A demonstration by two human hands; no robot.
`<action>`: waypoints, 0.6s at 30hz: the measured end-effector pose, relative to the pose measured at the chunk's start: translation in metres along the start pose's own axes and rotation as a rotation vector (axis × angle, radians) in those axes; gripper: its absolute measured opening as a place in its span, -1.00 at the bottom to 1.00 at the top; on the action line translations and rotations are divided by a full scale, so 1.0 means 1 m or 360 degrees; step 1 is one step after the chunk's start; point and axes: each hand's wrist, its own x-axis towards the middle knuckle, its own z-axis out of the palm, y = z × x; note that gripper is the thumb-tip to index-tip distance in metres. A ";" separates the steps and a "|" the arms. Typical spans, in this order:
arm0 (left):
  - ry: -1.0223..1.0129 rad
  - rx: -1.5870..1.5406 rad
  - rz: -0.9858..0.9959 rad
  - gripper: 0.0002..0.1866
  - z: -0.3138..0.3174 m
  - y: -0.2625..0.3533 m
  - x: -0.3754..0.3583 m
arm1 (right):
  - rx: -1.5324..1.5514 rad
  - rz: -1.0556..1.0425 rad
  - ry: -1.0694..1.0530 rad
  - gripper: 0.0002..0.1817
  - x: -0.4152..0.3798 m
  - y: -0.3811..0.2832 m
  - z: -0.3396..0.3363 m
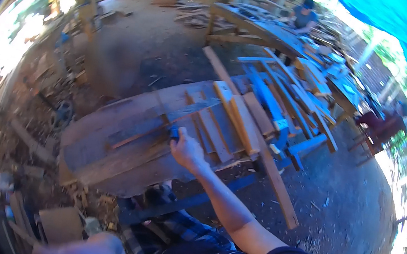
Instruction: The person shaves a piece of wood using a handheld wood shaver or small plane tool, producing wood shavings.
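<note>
My right hand (188,151) reaches over a wooden workbench (95,139), its fingers closed around a small dark-blue object (174,132) whose kind I cannot make out. Under and beside that hand lie a long thin wooden strip (136,138) and several short wooden pieces (212,136). Low at the left edge of the view, my left hand (84,253) is smeared by motion. Its fingers cannot be read, nor whether it holds anything.
Planks (237,121) and a stack of joined wooden frames (288,99) lie across the bench's right end; one long board (279,192) juts toward me. Another bench (256,29) stands behind, with a person (304,18) there. A reddish chair (380,123) is at right. Scraps litter the floor.
</note>
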 end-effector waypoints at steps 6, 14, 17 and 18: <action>-0.0712 -0.0056 -0.0923 -0.90 0.078 -0.077 -0.101 | -0.0103 -0.0031 0.0016 -0.63 -0.005 0.001 0.002; -0.1170 0.0679 -0.1097 -0.87 0.157 -0.161 -0.222 | 0.0025 -0.0031 0.0060 -0.67 -0.003 0.002 0.005; -0.1427 0.0848 -0.0995 -0.78 0.176 -0.173 -0.249 | 0.0035 0.0063 0.0086 -0.69 0.000 0.003 0.007; -0.1578 0.0984 -0.1119 -0.75 0.177 -0.171 -0.253 | 0.0041 0.0037 0.0029 -0.70 -0.002 0.006 0.009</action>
